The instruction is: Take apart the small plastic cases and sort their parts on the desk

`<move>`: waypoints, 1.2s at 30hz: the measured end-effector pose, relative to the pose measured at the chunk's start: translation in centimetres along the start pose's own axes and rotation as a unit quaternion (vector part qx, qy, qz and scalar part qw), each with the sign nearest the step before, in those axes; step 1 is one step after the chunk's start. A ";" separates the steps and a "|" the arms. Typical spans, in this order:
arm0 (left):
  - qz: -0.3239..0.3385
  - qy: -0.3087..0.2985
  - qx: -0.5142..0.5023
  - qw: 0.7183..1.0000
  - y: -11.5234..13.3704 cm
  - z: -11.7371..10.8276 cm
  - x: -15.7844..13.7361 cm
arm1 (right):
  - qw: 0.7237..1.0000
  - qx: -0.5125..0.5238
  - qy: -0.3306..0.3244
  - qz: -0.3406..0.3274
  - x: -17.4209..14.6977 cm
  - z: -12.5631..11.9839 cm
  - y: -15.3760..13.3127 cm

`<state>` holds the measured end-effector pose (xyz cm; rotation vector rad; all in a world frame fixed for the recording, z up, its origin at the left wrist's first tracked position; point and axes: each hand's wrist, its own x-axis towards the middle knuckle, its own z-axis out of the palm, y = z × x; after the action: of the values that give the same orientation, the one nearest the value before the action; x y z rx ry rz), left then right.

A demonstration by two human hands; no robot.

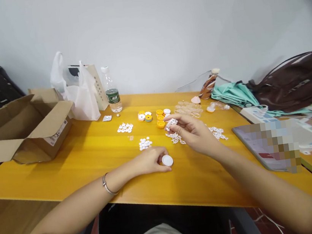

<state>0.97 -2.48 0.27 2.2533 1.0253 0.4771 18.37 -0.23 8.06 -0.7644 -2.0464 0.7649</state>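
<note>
My left hand (153, 160) rests on the table with thumb and fingers curled round a round white disc-shaped part (167, 160). Between the thumb and fingertips of my right hand (194, 132), a small white openwork plastic piece (171, 123) is pinched above the table. Below it lie similar white openwork pieces (176, 139), with another pile of them (218, 133) to the right, partly behind my hand. Yellow and white round cases (160, 118) stand just beyond my right fingertips. A heap of small white parts (145, 143) sits beyond my left hand.
More small white parts (125, 127), a second group of round cases (145, 116) and clear plastic rings (188, 109) lie farther back. An open cardboard box (43, 135), plastic bag (83, 99) and water bottle (112, 94) stand left. A tablet-like device (252, 150) and brown bag (290, 87) are right.
</note>
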 end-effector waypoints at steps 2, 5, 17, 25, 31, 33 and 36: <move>0.031 -0.004 0.008 0.999 -0.1 -0.3 0.0 | 0.999 0.028 0.017 0.021 -0.3 0.6 0.9; 0.054 -0.013 0.006 0.998 -0.3 -0.8 -0.2 | 0.996 0.072 0.042 0.030 -1.0 1.4 1.5; 0.020 0.236 -0.355 0.904 1.9 -1.6 -0.2 | 0.988 0.098 0.119 0.024 -2.8 3.3 4.2; -0.009 0.221 -0.445 0.868 1.1 -1.1 0.4 | 0.990 0.119 0.071 0.013 -3.4 3.9 4.0; -0.020 0.248 -0.382 0.890 1.0 -1.5 0.5 | 0.984 0.160 0.050 0.067 -3.1 3.6 3.2; -0.024 0.250 -0.366 0.896 1.0 -1.4 0.6 | 0.981 0.162 0.057 0.086 -3.0 3.6 3.2; -0.035 0.245 -0.366 0.897 0.9 -1.2 0.7 | 0.975 0.178 0.062 0.119 -2.9 3.7 3.3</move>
<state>1.25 -1.99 1.77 1.4388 0.9341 1.2138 17.54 -1.17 2.46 -0.8319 -1.6606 1.1529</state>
